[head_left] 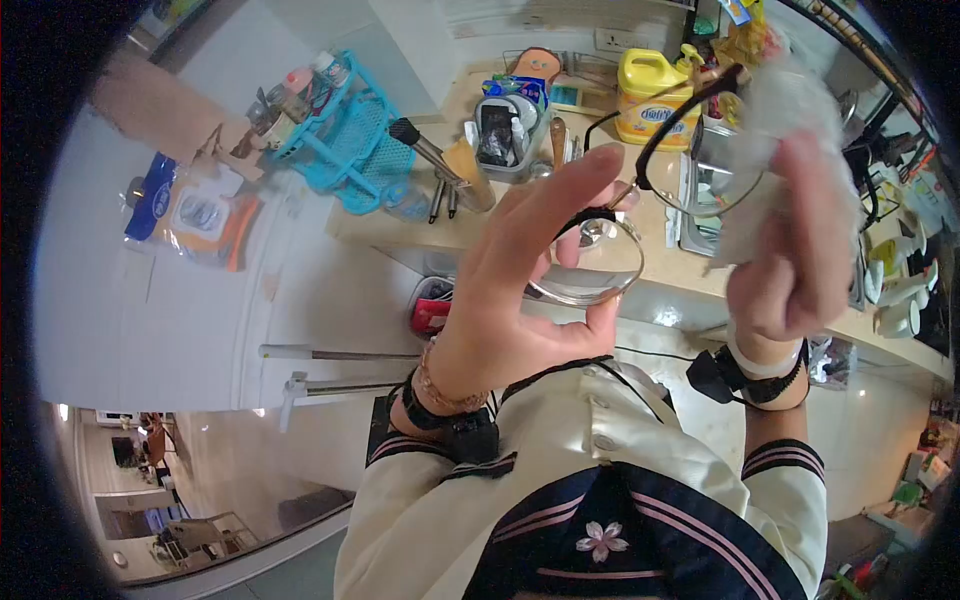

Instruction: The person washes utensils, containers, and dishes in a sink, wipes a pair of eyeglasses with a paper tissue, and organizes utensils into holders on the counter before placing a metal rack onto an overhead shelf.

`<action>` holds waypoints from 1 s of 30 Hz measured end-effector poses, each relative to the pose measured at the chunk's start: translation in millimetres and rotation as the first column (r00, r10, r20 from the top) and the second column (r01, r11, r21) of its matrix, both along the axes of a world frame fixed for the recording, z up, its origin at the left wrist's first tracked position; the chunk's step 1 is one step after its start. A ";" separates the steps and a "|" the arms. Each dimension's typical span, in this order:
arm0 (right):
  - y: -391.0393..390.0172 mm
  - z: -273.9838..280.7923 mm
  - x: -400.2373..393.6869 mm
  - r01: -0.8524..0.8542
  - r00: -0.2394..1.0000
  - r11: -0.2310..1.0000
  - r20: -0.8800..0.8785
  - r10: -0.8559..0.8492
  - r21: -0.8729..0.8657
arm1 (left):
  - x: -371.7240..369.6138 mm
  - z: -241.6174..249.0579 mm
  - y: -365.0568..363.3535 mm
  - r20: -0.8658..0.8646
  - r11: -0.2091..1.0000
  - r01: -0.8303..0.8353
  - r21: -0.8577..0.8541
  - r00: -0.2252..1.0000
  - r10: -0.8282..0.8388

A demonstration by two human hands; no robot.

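A pair of eyeglasses [648, 160] with dark upper rims and thin metal lower rims is held up in front of my chest, tilted. My left hand [535, 265] grips it, fingers and thumb around the left lens. In my right hand [795, 250] is a crumpled white tissue [785, 130], raised beside the other lens. The right fingers are somewhat blurred, and the tissue partly covers them. A gap shows between the right hand and the lens rim.
Behind my hands is a counter [400, 228] with a yellow detergent jug [650, 85], a grey container [508, 135] of small items and a sink [708, 180]. A blue basket rack [350, 140] stands left. White cups [898, 318] are at the right.
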State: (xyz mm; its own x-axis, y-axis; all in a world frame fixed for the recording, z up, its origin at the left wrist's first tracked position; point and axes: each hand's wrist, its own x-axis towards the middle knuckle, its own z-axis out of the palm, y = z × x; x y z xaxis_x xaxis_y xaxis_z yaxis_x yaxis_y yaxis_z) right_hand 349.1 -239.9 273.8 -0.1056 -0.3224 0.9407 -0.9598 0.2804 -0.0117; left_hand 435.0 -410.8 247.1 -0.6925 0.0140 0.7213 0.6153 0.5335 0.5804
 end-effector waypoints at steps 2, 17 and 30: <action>-7.8 -1.0 4.6 -0.116 0.989 0.985 0.112 0.102 0.125 | -0.7 -2.3 -1.0 0.021 0.998 0.020 0.065 1.000 -0.022; -12.2 -3.0 1.4 -0.161 0.985 0.939 -0.008 0.171 0.302 | 1.2 -16.8 -12.4 0.017 0.971 0.195 0.138 0.980 -0.199; -2.1 -14.6 18.2 0.006 -0.308 0.578 0.548 0.778 -0.816 | 0.0 -11.6 -6.7 -0.033 0.979 0.169 0.113 0.986 -0.166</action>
State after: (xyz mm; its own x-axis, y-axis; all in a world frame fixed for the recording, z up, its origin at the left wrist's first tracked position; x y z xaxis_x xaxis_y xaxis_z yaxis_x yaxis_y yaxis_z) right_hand 367.3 -242.0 259.2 -0.8642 -0.5019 0.0340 0.3082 -0.5816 -0.7528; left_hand 434.9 -417.5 235.4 -0.6703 0.0446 0.7407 0.7045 0.3520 0.6163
